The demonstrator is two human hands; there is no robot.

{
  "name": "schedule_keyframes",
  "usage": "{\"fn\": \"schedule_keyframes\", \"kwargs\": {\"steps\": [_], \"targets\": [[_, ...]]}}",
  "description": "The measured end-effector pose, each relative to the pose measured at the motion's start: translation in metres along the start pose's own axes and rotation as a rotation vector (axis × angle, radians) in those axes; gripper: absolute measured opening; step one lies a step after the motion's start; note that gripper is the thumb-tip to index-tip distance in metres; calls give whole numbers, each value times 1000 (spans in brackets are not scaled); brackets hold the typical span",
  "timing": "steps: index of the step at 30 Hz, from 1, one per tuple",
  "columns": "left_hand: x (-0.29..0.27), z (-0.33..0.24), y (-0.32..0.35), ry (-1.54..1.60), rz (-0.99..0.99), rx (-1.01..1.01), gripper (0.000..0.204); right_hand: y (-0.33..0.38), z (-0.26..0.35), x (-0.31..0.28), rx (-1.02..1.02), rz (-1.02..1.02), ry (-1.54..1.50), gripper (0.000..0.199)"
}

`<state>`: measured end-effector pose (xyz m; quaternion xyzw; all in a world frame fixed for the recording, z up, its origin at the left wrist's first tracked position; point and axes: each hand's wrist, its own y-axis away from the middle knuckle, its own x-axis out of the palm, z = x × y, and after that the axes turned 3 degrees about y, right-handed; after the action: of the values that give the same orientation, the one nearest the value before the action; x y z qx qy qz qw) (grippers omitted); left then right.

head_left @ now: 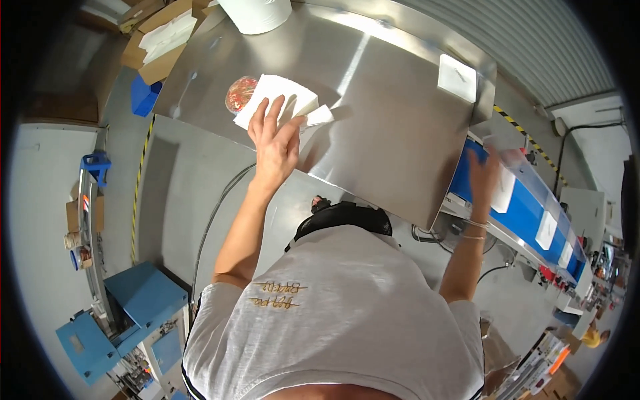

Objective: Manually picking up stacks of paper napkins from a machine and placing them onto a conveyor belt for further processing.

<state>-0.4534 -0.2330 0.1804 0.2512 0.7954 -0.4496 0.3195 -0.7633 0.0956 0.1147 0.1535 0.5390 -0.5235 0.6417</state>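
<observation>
Metal counter [393,147] seen in centre; blue conveyor belt [523,207] set at counter's right end. White bucket [257,15] placed at counter's far left edge. Left hand [272,143] held over counter's front left, fingers apart and laid on white pieces [288,88], which are located there. Right hand [483,175] held just off counter's right end, over belt, motion-blurred; finger state cannot be told. White square item [458,78] left in counter's far right corner. Red-patterned round item [240,93] partly covered by white pieces, counter's left.
</observation>
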Motion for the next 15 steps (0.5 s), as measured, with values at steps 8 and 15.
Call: {"fn": "schedule_keyframes", "kwargs": {"steps": [8, 15], "targets": [[-9, 4, -5, 58, 99, 15, 28, 4, 248, 71, -365, 726, -891, 49], [-16, 25, 0, -43, 91, -81, 36, 16, 166, 66, 36, 541, -939, 32]]}}
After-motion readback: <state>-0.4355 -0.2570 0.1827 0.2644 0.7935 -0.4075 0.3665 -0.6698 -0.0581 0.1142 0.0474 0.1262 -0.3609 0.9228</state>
